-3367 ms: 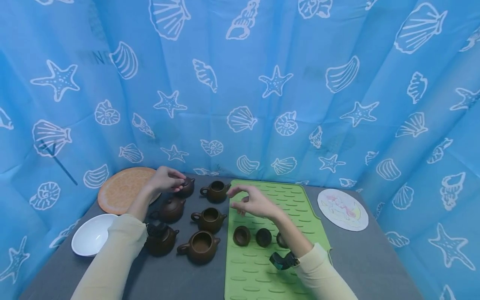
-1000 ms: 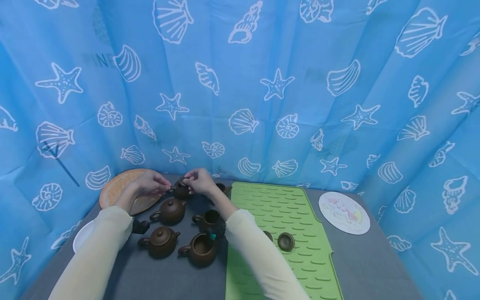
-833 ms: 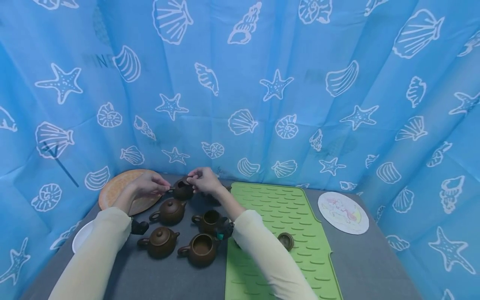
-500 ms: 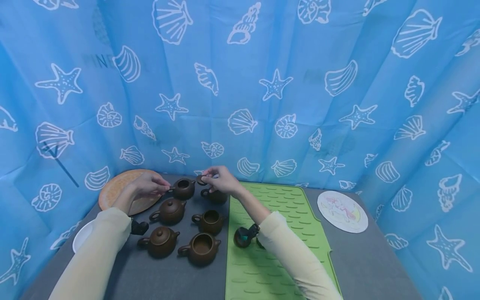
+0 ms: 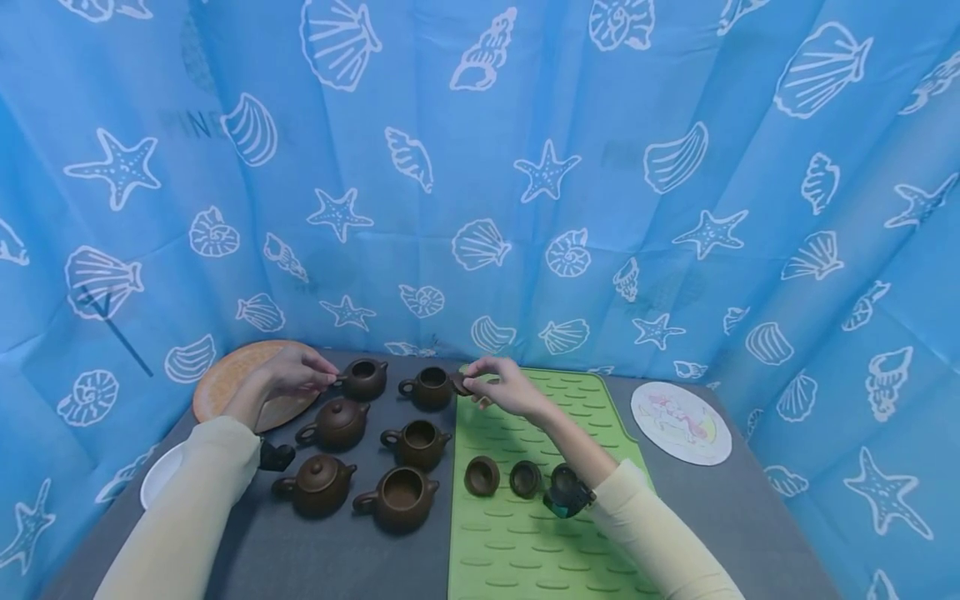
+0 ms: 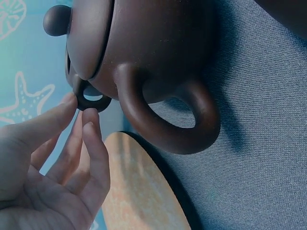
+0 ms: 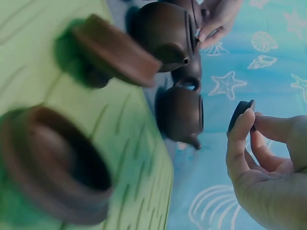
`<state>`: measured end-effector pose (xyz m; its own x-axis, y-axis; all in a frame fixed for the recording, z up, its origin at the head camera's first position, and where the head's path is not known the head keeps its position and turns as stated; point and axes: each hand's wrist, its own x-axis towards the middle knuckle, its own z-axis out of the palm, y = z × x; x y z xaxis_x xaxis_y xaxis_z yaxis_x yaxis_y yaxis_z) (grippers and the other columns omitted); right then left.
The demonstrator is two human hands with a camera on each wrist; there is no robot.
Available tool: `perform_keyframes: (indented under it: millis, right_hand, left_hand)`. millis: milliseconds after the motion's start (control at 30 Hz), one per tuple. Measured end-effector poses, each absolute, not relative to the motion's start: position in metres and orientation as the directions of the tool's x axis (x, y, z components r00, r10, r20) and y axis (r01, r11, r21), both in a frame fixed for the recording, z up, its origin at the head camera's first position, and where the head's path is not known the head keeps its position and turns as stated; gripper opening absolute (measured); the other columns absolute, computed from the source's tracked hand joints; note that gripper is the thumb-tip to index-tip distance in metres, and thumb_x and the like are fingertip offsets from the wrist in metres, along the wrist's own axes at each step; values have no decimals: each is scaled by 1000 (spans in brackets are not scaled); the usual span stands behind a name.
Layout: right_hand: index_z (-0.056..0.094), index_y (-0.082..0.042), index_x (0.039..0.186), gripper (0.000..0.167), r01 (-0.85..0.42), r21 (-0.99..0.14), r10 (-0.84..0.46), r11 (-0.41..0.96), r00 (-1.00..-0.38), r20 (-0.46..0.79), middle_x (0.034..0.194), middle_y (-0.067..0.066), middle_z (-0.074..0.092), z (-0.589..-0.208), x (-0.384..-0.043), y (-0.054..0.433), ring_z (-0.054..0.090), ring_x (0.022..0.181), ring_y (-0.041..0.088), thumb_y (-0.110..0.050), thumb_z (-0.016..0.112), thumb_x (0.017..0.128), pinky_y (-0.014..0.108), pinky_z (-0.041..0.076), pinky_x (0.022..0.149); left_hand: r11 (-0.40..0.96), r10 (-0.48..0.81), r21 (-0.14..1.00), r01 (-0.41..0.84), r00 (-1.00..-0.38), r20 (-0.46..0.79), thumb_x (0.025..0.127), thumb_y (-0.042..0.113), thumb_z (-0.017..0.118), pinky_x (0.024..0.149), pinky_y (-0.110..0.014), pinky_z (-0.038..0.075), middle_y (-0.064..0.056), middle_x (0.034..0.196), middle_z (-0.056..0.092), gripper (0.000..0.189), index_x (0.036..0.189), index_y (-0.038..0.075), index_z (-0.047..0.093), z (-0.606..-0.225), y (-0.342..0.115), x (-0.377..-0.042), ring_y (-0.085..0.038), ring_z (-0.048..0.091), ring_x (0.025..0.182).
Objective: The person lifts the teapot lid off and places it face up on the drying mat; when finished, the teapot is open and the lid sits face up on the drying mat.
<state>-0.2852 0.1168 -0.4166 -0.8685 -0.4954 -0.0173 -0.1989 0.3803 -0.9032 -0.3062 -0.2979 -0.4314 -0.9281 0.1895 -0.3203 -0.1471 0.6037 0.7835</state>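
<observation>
My left hand pinches the handle of a small brown teapot at the far left, which stands lidless on the grey table. In the left wrist view, its thumb and fingertips close on that looped handle. My right hand pinches a brown teapot lid in the air near the far left corner of the green mat. The lid shows edge-on in the right wrist view. Two lidded teapots, one in the middle and one nearer, stand in the left column.
A column of lidless teapots stands beside the green mat. Lids lie in a row on the mat, including one at its left. A round orange board, a white bowl and a white round picture disc lie around.
My right hand has lifted the lid off the far-left teapot and carried it right, past the neighbouring lidless teapot to the mat's edge. The left hand stays on the handle.
</observation>
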Motion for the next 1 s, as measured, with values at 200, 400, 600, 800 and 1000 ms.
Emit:
perform_keyframes:
  millis: [200,400,600,800,1000]
  right_hand:
    - [52,4,145,35,-175,-917,-524,358,-850,-42,141,34,57,-424,-273,138,74,102,49,-7,54,112,66,61,92]
    - [49,4,156,45,-148,-934,-581,325,-811,-73,155,38,49,-433,-267,150,73,109,56,4,45,111,58,63,97]
    - [52,5,154,44,-81,-947,-622,311,-771,-138,160,34,47,-441,-263,155,73,120,50,0,52,110,53,60,107]
    - [58,3,149,54,-237,-887,-646,397,-758,-87,154,27,58,-449,-265,154,58,143,45,-11,77,101,44,58,112]
    - [55,7,149,50,-197,-901,-628,387,-772,-101,145,32,62,-458,-269,154,71,124,45,-2,71,102,46,63,101]
  left_hand:
    - [601,189,786,-145,-930,-316,108,13,66,85,-36,63,-17,117,74,33,135,-6,70,-430,-297,-305,-20,68,96]
    - [609,198,781,-138,-927,-318,109,10,62,88,-37,63,-22,125,74,32,136,-6,69,-430,-297,-306,-20,69,98]
    - [612,213,781,-128,-924,-318,108,9,62,86,-35,62,-21,124,74,32,135,-6,70,-430,-299,-307,-21,69,97]
    - [623,228,774,-111,-921,-315,109,8,60,91,-39,62,-24,127,72,34,137,-8,67,-429,-299,-307,-23,68,102]
    - [627,224,771,-109,-923,-313,109,8,59,93,-43,62,-24,128,71,35,140,-9,65,-429,-298,-305,-25,67,104]
